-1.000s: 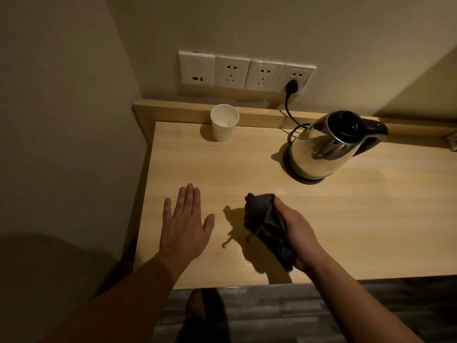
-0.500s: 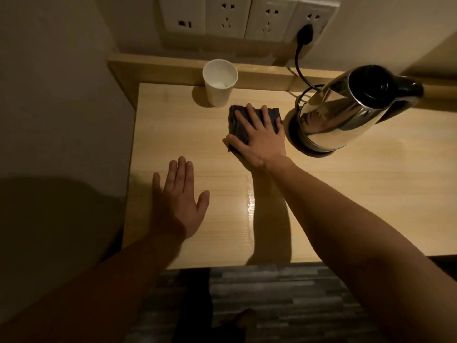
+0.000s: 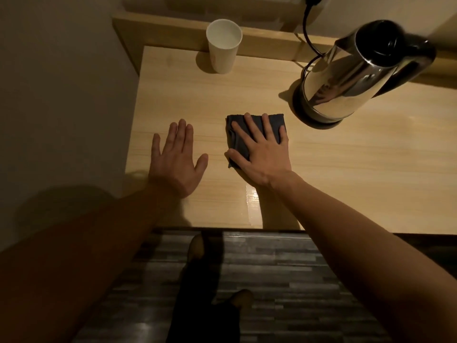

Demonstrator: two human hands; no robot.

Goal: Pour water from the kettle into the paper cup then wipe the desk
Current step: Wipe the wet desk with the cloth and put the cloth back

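A white paper cup (image 3: 223, 47) with water in it stands upright at the back left of the wooden desk (image 3: 358, 174). The shiny steel kettle (image 3: 351, 78) with a black lid and handle sits on its base at the back right. My right hand (image 3: 259, 149) presses flat on a folded dark cloth (image 3: 238, 142) in the middle of the desk, fingers spread over it. My left hand (image 3: 176, 159) lies flat and open on the desk, left of the cloth. A wet streak (image 3: 252, 206) glistens between the cloth and the desk's front edge.
A black power cord (image 3: 308, 33) runs from the wall down to the kettle base. A raised wooden ledge (image 3: 173, 28) borders the desk's back. A wall closes the left side. Dark plank floor (image 3: 284, 280) and my feet lie below the front edge.
My right hand first carried the cloth up to the back of the desk near the cup, then slid it toward me to the desk's middle. The left hand stayed flat in place.
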